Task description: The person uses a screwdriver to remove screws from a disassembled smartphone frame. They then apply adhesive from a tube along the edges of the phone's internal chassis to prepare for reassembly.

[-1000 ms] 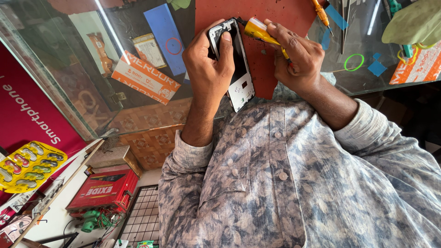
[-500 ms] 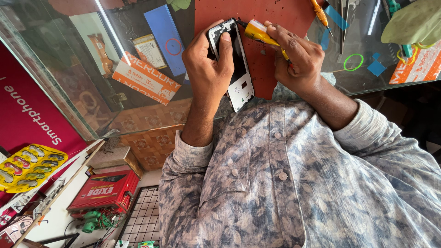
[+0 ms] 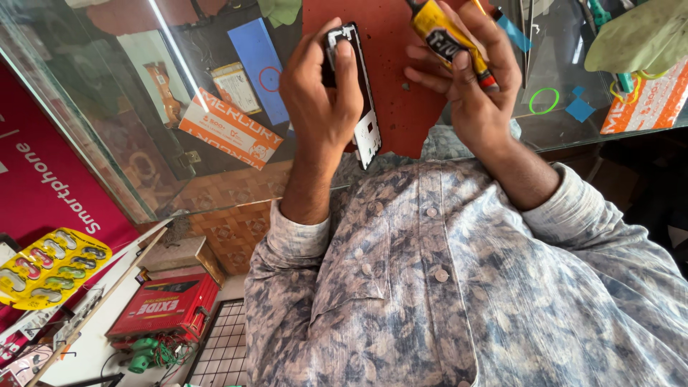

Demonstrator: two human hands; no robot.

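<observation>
You are holding a phone frame (image 3: 356,86) in your left hand (image 3: 319,97), near the top middle of the picture. Your fingers are curling tight around it and tipping it up, likely so you can see its edge. Your right hand (image 3: 469,79) is closing around a yellow glue tube (image 3: 444,34), which is pointing toward the frame. Both are hovering over a red mat (image 3: 390,79) lying on the glass bench (image 3: 129,107), which probably is keeping the glass clean.
</observation>
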